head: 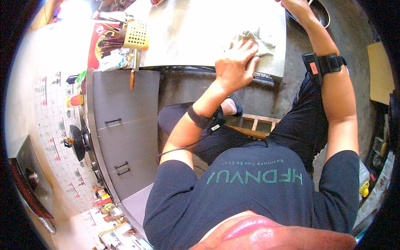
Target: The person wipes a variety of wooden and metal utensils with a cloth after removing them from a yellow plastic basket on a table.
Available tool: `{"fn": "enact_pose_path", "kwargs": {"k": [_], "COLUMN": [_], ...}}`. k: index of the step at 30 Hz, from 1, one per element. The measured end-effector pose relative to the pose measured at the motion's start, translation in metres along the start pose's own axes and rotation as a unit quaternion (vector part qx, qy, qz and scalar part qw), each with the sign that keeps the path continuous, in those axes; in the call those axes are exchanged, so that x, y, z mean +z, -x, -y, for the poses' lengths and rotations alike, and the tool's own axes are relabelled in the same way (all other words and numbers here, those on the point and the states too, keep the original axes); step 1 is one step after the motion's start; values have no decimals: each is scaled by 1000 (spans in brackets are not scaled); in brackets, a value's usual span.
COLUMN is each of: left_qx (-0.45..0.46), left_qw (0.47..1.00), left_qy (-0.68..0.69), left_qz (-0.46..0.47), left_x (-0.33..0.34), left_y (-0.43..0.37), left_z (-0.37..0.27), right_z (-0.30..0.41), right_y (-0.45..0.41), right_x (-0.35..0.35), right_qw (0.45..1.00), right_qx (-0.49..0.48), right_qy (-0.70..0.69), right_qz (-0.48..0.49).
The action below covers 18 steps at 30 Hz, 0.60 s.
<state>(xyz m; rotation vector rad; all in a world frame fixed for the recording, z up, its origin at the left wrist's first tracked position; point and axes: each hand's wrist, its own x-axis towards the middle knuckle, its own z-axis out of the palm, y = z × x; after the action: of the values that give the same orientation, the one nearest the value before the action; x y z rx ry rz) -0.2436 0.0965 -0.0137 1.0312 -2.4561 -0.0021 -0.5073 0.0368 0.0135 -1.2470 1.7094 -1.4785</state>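
Observation:
My left hand [236, 65] presses down on a crumpled pale cloth [264, 43], its fingers spread over the near side of the cloth. The cloth lies near the right end of a white tabletop [187, 37]. At the top edge of the view, my right hand [293, 4] is partly cut off, so its fingers and anything in them are mostly hidden. It is near the table's right edge, beside a dark round pan [322, 14] that sits lower, past that edge.
On the left of the table are a yellow perforated basket [136, 34] with chopsticks and a knife with a wooden handle [132, 79] overhanging the edge. Grey cabinets [128, 103] stand at left. A wooden frame [254, 125] is beneath me. Cardboard [379, 73] lies at right.

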Motion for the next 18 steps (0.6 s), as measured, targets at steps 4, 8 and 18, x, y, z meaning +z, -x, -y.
{"fn": "enact_pose_path", "kwargs": {"k": [4,8,18], "left_qx": [-288,-197,15], "left_qw": [941,966,975], "left_qy": [-63,-156,-128], "left_qz": [166,65,180], "left_x": [-6,-20,22], "left_y": [-21,-10,-62], "left_z": [92,245,71], "right_z": [-2,14,7], "right_y": [2,2,1], "right_x": [-13,-3,-3], "right_qw": [1000,999,1000], "right_qx": [-7,-31,-11], "right_qy": [12,-6,25], "right_qz": [3,-9,4]}}
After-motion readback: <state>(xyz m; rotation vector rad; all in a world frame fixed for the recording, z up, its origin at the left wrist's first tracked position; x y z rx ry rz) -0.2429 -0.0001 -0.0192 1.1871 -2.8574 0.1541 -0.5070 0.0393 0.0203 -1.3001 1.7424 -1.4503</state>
